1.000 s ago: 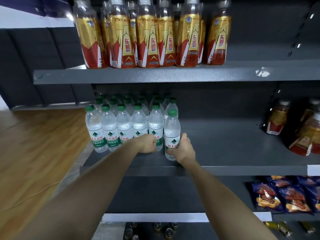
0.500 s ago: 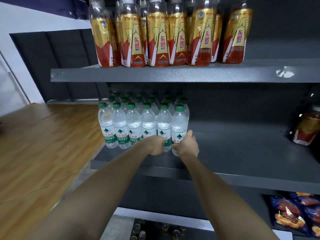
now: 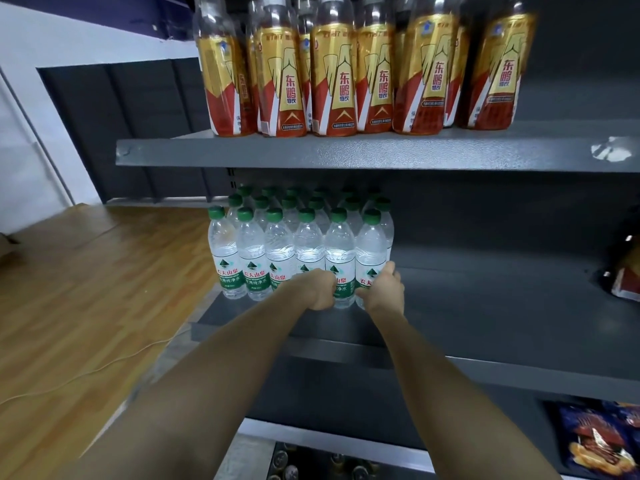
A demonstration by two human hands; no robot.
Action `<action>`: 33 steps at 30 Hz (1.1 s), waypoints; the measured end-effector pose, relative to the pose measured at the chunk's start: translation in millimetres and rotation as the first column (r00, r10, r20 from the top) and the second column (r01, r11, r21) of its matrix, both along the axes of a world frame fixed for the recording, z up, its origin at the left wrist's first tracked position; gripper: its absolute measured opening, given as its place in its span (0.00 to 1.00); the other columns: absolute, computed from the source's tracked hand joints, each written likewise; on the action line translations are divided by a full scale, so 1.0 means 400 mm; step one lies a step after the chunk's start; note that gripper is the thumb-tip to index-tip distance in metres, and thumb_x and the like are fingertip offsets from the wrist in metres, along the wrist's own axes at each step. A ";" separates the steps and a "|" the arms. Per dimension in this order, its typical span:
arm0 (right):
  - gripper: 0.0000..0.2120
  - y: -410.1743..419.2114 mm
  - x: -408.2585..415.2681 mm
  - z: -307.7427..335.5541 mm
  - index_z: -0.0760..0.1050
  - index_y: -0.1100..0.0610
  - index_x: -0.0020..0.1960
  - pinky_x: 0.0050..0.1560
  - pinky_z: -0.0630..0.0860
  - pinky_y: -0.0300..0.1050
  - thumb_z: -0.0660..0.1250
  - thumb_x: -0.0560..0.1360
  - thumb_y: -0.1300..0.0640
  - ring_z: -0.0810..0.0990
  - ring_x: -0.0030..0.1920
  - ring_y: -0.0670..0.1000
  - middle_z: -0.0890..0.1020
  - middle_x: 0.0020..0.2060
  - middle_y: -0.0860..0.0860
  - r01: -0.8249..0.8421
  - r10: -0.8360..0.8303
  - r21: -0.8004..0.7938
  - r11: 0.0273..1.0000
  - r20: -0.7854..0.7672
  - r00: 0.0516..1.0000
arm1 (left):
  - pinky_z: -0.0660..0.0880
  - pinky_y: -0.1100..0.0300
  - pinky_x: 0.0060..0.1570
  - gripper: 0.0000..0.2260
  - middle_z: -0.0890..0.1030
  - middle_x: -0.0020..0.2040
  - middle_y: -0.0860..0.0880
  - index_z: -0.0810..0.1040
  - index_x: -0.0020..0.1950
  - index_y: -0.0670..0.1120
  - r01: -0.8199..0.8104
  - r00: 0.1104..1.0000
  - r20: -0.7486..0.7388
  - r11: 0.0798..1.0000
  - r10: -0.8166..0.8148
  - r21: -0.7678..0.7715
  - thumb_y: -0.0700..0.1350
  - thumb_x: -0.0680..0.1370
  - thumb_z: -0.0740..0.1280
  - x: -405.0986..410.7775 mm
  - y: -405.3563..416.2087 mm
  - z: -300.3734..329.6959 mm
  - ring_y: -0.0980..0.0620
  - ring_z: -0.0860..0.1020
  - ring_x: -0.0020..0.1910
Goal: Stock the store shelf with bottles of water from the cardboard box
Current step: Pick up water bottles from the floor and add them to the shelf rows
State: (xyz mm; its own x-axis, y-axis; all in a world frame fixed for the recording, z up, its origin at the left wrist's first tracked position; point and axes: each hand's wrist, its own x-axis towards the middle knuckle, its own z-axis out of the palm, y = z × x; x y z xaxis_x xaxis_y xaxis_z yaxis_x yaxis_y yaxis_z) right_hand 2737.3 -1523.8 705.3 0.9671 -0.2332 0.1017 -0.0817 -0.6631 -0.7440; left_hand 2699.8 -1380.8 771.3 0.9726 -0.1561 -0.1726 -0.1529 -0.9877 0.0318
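While both arms reach to the front row, the left hand [image 3: 320,289] wraps the lower body of one water bottle [image 3: 341,261] and the right hand [image 3: 382,292] wraps its neighbour, the end bottle [image 3: 371,254] at the right of the row. Each hand's fingers curl round its bottle low down, near the base, which I judge is meant to slide or steady them upright without tipping and to press them flush against the block. Both bottles stand on the middle shelf [image 3: 485,306], touching each other and the rest of the water bottles [image 3: 263,251], which are packed in tight rows from the shelf's left end, green caps level. Packing from the left leaves the right part of the shelf bare for more stock. No cardboard box is in view.

Dark grey speckled metal makes up the shelf, with a raised front lip. On the upper shelf [image 3: 311,154] stand red-and-gold drink bottles [image 3: 339,77]. Snack bags [image 3: 595,441] lie lower right, and cans show at the bottom. To the left is a wood floor [image 3: 86,289] with a thin cable across it, and a white wall.
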 end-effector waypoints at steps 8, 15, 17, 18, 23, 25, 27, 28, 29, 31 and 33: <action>0.34 0.011 -0.016 0.012 0.62 0.64 0.67 0.63 0.72 0.52 0.75 0.70 0.54 0.71 0.65 0.62 0.69 0.65 0.61 0.013 -0.021 -0.089 0.996 -0.094 0.995 | 0.73 0.53 0.42 0.04 0.77 0.45 0.47 0.71 0.40 0.48 0.051 0.998 0.026 0.998 -0.050 -0.026 0.43 0.75 0.61 -0.009 0.000 -0.002 0.44 0.77 0.44; 0.31 -0.003 -0.085 0.019 0.68 0.62 0.66 0.62 0.72 0.51 0.74 0.71 0.47 0.73 0.63 0.62 0.74 0.62 0.61 -0.052 0.036 -0.195 0.979 -0.087 0.996 | 0.73 0.54 0.42 0.05 0.78 0.46 0.47 0.73 0.41 0.49 0.160 0.987 0.008 0.985 -0.159 -0.064 0.46 0.76 0.62 -0.018 0.027 -0.003 0.46 0.77 0.43; 0.23 -0.005 -0.115 0.026 0.70 0.60 0.63 0.60 0.73 0.51 0.70 0.73 0.50 0.74 0.62 0.62 0.75 0.59 0.61 -0.062 0.046 -0.212 0.975 -0.080 0.996 | 0.74 0.54 0.43 0.07 0.78 0.46 0.46 0.71 0.37 0.49 0.196 0.981 0.005 0.977 -0.196 -0.082 0.47 0.75 0.62 -0.016 0.030 -0.004 0.45 0.77 0.42; 0.19 -0.008 -0.133 0.030 0.71 0.59 0.60 0.58 0.74 0.50 0.68 0.73 0.51 0.75 0.60 0.62 0.76 0.57 0.60 -0.055 0.038 -0.230 0.972 -0.076 0.996 | 0.76 0.53 0.45 0.07 0.79 0.47 0.46 0.71 0.37 0.49 0.215 0.977 0.013 0.972 -0.215 -0.096 0.47 0.74 0.62 -0.016 0.028 -0.003 0.44 0.78 0.43; 0.09 -0.059 -0.262 0.015 0.70 0.59 0.51 0.55 0.75 0.49 0.65 0.73 0.58 0.76 0.57 0.61 0.76 0.54 0.60 0.063 -0.090 -0.289 0.955 -0.081 0.993 | 0.77 0.54 0.44 0.05 0.80 0.45 0.45 0.73 0.38 0.47 0.363 0.930 -0.004 0.921 -0.368 -0.140 0.43 0.74 0.64 -0.064 -0.014 0.000 0.44 0.79 0.43; 0.10 -0.086 -0.333 -0.008 0.70 0.60 0.54 0.53 0.74 0.48 0.65 0.74 0.59 0.76 0.57 0.61 0.75 0.56 0.60 0.135 -0.172 -0.298 0.945 -0.102 0.980 | 0.78 0.54 0.45 0.06 0.80 0.45 0.46 0.73 0.37 0.49 0.427 0.902 -0.001 0.891 -0.432 -0.157 0.44 0.74 0.66 -0.099 -0.042 -0.011 0.44 0.79 0.43; 0.09 -0.111 -0.410 -0.050 0.70 0.59 0.53 0.49 0.71 0.46 0.65 0.74 0.59 0.77 0.56 0.61 0.76 0.55 0.61 0.182 -0.236 -0.319 0.930 -0.137 0.962 | 0.77 0.54 0.47 0.07 0.79 0.46 0.46 0.73 0.37 0.49 0.491 0.865 -0.021 0.856 -0.501 -0.163 0.46 0.75 0.66 -0.140 -0.075 -0.034 0.44 0.79 0.44; 0.09 -0.119 -0.451 -0.069 0.70 0.59 0.53 0.48 0.70 0.45 0.65 0.74 0.58 0.77 0.57 0.61 0.77 0.55 0.62 0.204 -0.270 -0.330 0.922 -0.169 0.948 | 0.77 0.53 0.48 0.08 0.79 0.48 0.46 0.73 0.37 0.49 0.513 0.848 -0.050 0.841 -0.527 -0.172 0.47 0.75 0.67 -0.160 -0.090 -0.051 0.43 0.79 0.45; 0.09 -0.128 -0.492 -0.094 0.70 0.58 0.52 0.46 0.69 0.44 0.65 0.75 0.58 0.77 0.57 0.61 0.77 0.55 0.62 0.211 -0.292 -0.342 0.916 -0.204 0.934 | 0.77 0.52 0.48 0.09 0.79 0.50 0.45 0.72 0.36 0.49 0.543 0.823 -0.079 0.819 -0.563 -0.185 0.47 0.76 0.66 -0.182 -0.107 -0.072 0.43 0.79 0.46; 0.08 -0.142 -0.583 -0.139 0.67 0.57 0.50 0.44 0.66 0.43 0.65 0.74 0.57 0.77 0.56 0.61 0.77 0.54 0.62 0.223 -0.327 -0.346 0.911 -0.278 0.903 | 0.77 0.51 0.49 0.08 0.79 0.51 0.46 0.73 0.37 0.50 0.591 0.774 -0.128 0.780 -0.620 -0.205 0.46 0.76 0.65 -0.232 -0.141 -0.123 0.43 0.79 0.45; 0.09 -0.151 -0.681 -0.178 0.69 0.57 0.53 0.45 0.69 0.44 0.66 0.75 0.58 0.77 0.56 0.60 0.78 0.55 0.60 0.244 -0.367 -0.351 0.904 -0.348 0.863 | 0.77 0.49 0.51 0.04 0.77 0.49 0.48 0.75 0.40 0.50 0.609 0.745 -0.180 0.765 -0.643 -0.209 0.48 0.75 0.64 -0.297 -0.175 -0.184 0.43 0.78 0.45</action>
